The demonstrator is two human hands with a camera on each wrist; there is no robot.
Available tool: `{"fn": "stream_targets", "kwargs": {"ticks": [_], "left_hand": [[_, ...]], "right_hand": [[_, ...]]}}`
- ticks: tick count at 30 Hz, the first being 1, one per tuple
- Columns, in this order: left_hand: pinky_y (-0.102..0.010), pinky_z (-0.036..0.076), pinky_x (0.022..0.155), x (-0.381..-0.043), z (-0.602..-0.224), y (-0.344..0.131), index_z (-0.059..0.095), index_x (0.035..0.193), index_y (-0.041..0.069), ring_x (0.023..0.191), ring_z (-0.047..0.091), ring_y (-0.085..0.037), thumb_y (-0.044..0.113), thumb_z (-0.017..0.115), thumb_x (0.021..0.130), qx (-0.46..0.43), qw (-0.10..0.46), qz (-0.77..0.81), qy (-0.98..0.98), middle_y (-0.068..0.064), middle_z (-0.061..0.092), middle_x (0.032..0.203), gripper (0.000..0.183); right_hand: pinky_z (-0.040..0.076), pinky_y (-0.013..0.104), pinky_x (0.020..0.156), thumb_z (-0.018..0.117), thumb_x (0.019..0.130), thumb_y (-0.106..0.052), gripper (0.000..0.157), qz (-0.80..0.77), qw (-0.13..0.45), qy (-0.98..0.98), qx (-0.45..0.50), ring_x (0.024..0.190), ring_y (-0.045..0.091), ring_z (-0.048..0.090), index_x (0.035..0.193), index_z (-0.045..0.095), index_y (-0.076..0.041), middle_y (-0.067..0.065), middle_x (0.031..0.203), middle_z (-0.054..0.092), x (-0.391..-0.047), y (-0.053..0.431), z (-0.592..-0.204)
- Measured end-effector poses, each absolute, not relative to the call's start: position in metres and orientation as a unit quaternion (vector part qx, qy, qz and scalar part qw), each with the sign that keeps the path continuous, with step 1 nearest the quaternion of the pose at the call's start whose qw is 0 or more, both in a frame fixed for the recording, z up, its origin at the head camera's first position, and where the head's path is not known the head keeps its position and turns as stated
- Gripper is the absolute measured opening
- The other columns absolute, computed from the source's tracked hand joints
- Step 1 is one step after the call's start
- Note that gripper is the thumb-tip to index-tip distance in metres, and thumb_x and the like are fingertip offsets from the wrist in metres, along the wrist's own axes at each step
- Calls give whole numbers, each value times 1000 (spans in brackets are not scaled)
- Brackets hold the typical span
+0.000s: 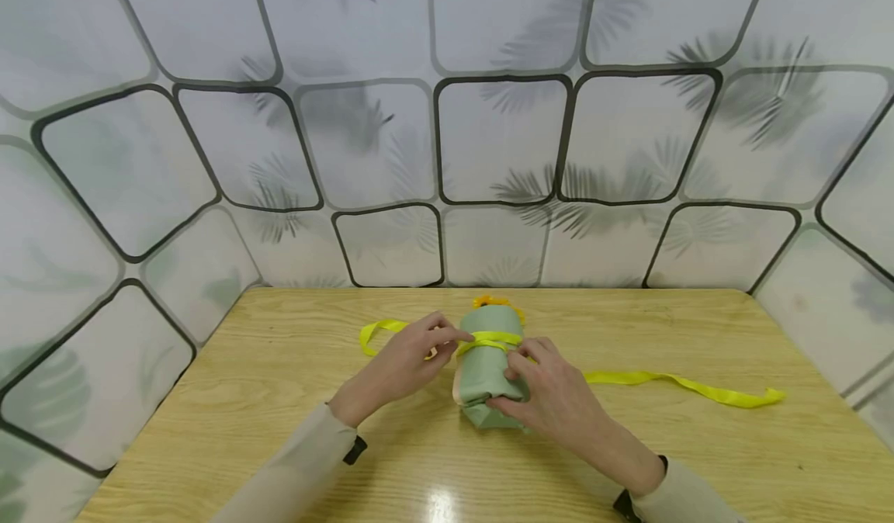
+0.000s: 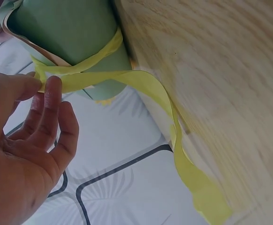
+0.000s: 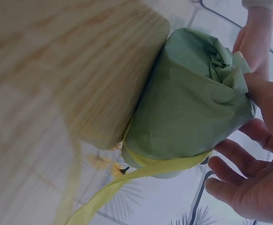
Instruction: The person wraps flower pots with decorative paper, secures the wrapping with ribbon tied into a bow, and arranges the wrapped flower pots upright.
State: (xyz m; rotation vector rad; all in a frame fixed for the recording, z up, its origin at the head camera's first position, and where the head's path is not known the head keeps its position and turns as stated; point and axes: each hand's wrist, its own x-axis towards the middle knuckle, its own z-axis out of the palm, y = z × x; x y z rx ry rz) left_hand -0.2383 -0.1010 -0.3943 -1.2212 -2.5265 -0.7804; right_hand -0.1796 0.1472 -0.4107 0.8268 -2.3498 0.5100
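A bundle wrapped in green paper [image 1: 482, 369] lies on the table, its crumpled, folded end [image 3: 223, 68] towards me. Orange-yellow flower petals [image 1: 491, 301] peek out past its far end. Around its middle runs a yellow ribbon [image 1: 497, 337], crossing over itself. My left hand [image 1: 408, 356] pinches the ribbon between thumb and fingertips at the bundle's left side, the other fingers loosely bent. With my right hand [image 1: 559, 391] I hold the bundle from the right, thumb [image 3: 263, 91] at the folded end and fingers against its side near the ribbon.
One ribbon tail [image 1: 687, 386] stretches right across the wooden table [image 1: 279, 399]; the other loops on the left [image 1: 373, 335]. Behind the table's far edge hangs a pale patterned curtain [image 1: 499, 139], which also closes in both sides.
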Motion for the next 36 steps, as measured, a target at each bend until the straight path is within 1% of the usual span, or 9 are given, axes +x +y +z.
{"fn": "stream_targets", "kwargs": {"ticks": [5,7,12,21,25,31,32,34,36], "left_hand": [[-18,46,65,-235,-392,-107,75,121,15,75,49,-6,5,60,102,-408,104,-270,-866,2,62,99,26],[-18,46,65,-234,-391,-110,75,121,14,75,49,-5,4,60,102,-409,101,-275,-864,2,62,100,26],[-18,45,63,-232,-389,-117,75,120,14,70,47,-3,4,60,102,-416,104,-280,-859,3,61,97,26],[-17,44,62,-229,-390,-123,76,119,14,70,46,-1,4,60,102,-413,94,-276,-863,4,59,93,25],[-17,43,61,-229,-393,-123,76,118,15,69,44,-1,3,61,101,-407,89,-272,-867,4,58,92,26],[-18,42,63,-230,-399,-123,76,117,11,69,43,-2,3,59,102,-407,61,-274,-869,2,58,91,24],[-18,42,63,-230,-400,-123,76,117,11,70,43,-2,3,58,102,-405,55,-273,-871,2,57,91,24],[-18,43,64,-232,-403,-122,76,116,11,71,44,-2,3,57,102,-403,41,-270,-873,2,58,92,24],[-18,43,64,-232,-404,-121,76,115,11,72,46,-2,3,57,102,-399,29,-268,-876,2,58,93,24]], "right_hand": [[62,34,70,100,61,-35,54,191,284,-890,302,113,32,66,79,54,-14,5,96,62,-180,146,-410],[62,36,71,100,60,-36,54,189,283,-891,301,116,36,67,78,54,-13,7,98,64,-180,146,-409],[61,35,69,100,61,-36,54,190,271,-893,304,111,35,70,80,55,-13,8,101,65,-181,145,-408],[62,37,73,99,63,-35,50,196,246,-899,304,100,30,72,83,58,-13,5,98,64,-180,147,-406],[61,36,74,99,62,-35,51,192,249,-899,304,95,27,71,82,58,-13,7,98,64,-181,149,-406],[61,36,74,99,61,-37,54,181,255,-899,306,94,26,69,80,55,-14,8,99,64,-182,150,-406],[60,35,74,99,62,-38,54,180,255,-899,307,94,25,69,79,54,-14,7,98,64,-182,150,-406],[58,30,69,99,62,-37,53,184,252,-898,311,86,19,65,79,54,-15,3,94,61,-183,151,-406],[52,24,64,99,62,-36,53,188,250,-896,315,76,11,57,79,54,-15,0,90,57,-183,151,-405]]}}
